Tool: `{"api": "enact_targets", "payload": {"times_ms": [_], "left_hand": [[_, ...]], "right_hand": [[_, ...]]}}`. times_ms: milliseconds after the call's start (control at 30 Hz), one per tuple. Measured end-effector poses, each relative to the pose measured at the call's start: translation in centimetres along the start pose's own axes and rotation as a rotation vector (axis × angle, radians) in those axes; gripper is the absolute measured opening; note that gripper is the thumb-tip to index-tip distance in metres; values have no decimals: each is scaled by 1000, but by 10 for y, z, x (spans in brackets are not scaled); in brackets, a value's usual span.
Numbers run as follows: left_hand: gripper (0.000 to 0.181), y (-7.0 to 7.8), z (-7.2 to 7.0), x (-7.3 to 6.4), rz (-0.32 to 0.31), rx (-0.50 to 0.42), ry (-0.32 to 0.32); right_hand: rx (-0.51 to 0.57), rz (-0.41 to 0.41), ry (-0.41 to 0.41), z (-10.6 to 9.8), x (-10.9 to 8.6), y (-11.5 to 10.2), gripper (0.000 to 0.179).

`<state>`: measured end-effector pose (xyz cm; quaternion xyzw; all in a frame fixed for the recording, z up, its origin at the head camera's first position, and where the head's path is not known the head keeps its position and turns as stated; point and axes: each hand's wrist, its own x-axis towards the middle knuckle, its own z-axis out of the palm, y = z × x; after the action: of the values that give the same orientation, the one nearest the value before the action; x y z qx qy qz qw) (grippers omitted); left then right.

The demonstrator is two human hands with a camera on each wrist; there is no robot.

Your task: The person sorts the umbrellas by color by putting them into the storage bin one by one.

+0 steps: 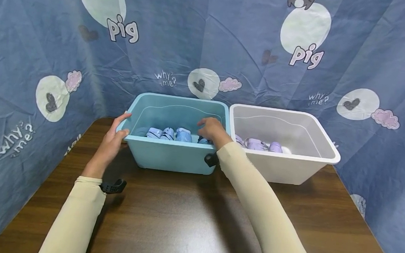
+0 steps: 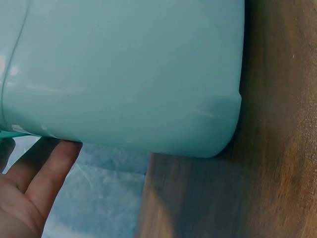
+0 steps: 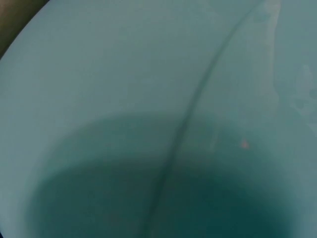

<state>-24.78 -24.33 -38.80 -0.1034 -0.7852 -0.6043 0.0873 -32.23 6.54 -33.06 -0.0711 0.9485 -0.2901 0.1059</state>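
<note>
The light-blue bin (image 1: pixel 171 156) stands at the back of the table. At its left front corner my left hand (image 1: pixel 111 137) grips the rim, the thumb on the front edge and a finger along the side. The left wrist view shows fingers (image 2: pixel 52 171) against the bin's outer wall. Several small blue rolled bundles (image 1: pixel 184 135) with dark bands lie inside. My right hand (image 1: pixel 212 129) reaches over the front rim into the bin's right end, above a darker blue bundle (image 1: pixel 203 141). Its fingertips are partly hidden, so any hold is unclear. The right wrist view shows only the bin's wall (image 3: pixel 124 74).
Close against the blue bin's right side stands a white bin (image 1: pixel 285 168) with several purple bundles (image 1: pixel 256 144) in it. Both bins rest on a brown wooden table (image 1: pixel 166 219). A blue printed cloth (image 1: pixel 203 31) hangs behind and at the sides.
</note>
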Motion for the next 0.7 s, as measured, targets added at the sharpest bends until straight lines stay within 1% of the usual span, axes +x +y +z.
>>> {"api": "enact_targets", "payload": {"times_ms": [233,300,367,433,533,633,700], "left_hand": [[55,1,-1,0,-8,-6,14],[54,1,-1,1,-5,-3,18],[54,0,-2,4,-8,14,25],[54,0,-2,7,2,52,39],[54,2,-4,7,25,149,72],[54,6,-4,6,61,236,99],[55,9,-3,5,79,283,114]], "right_hand": [[-36,-39,18,-2,2,-2,38],[-56,-66,46,-4,2,-2,37],[-48,-95,85,-6,2,-3,36],[-33,-130,143,-7,3,-2,35],[36,-184,220,-8,0,-2,35],[86,-245,269,-11,-6,-1,34],[120,-281,276,-14,-12,0,34]]}}
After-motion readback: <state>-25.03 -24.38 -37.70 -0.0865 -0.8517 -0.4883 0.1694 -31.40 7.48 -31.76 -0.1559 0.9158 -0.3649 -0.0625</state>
